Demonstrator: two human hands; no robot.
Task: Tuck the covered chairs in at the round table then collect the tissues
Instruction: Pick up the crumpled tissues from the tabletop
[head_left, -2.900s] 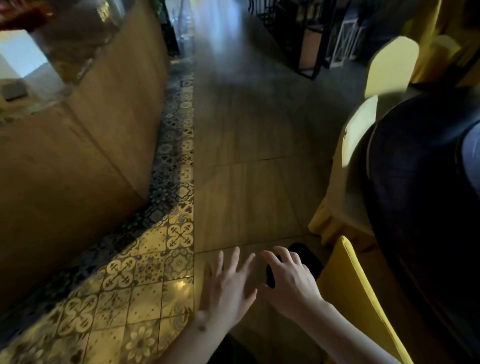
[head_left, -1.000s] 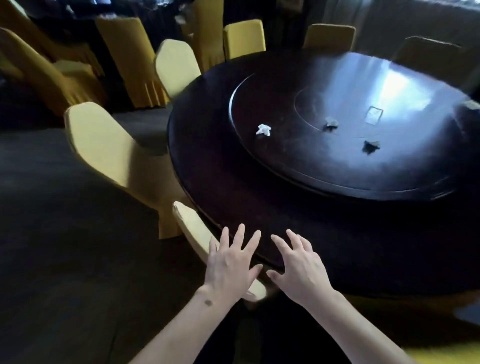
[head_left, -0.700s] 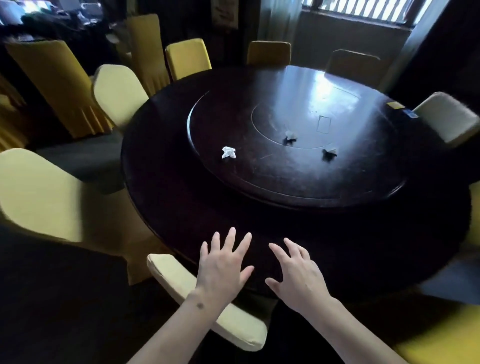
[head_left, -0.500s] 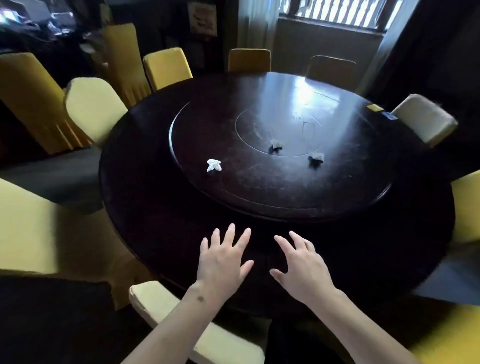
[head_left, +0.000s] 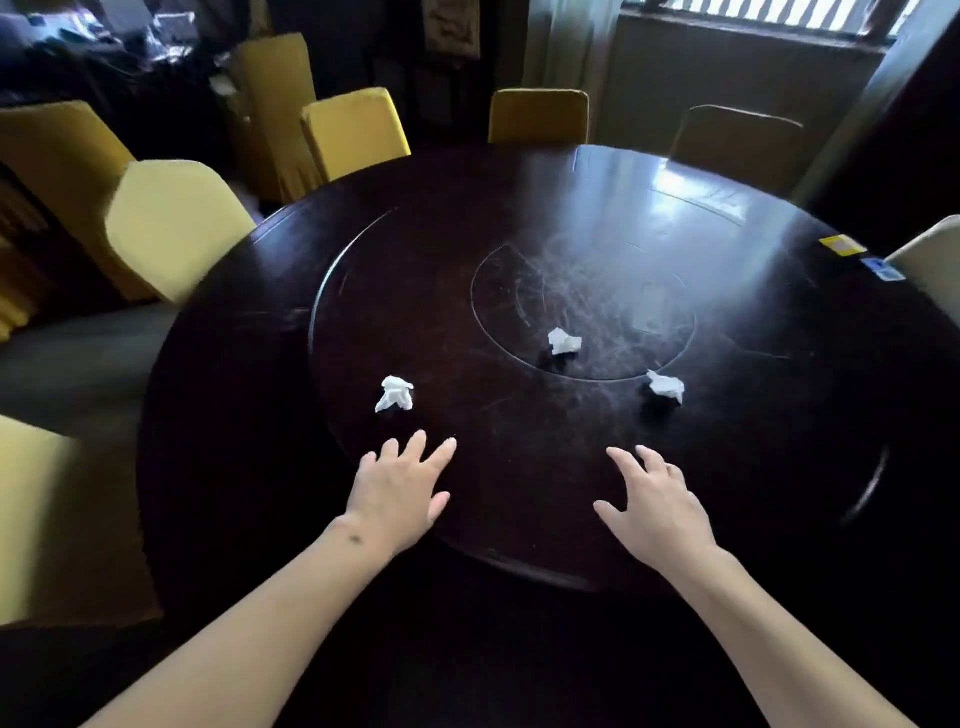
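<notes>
A dark round table (head_left: 218, 467) with a raised turntable (head_left: 779, 415) fills the view. Three crumpled white tissues lie on the turntable: one at the left (head_left: 395, 393), one in the middle (head_left: 563, 341), one at the right (head_left: 666, 386). My left hand (head_left: 400, 491) hovers with spread fingers just short of the left tissue and holds nothing. My right hand (head_left: 657, 506) is also spread and empty, below the right tissue. Yellow-covered chairs ring the table: a pale one at the left (head_left: 171, 223), one at the near left (head_left: 57, 525), others at the back (head_left: 356, 130) (head_left: 539, 115).
A yellow card (head_left: 842, 245) and a blue card (head_left: 883, 269) lie near the table's right edge, beside a pale chair (head_left: 932, 260). More covered chairs (head_left: 57, 156) stand behind at the left. A window with bars (head_left: 769, 15) is at the back right.
The view swung from the floor and counter to the table. I have come closer over the table; both hands moved forward onto the turntable area and spread apart, towards the tissues.
</notes>
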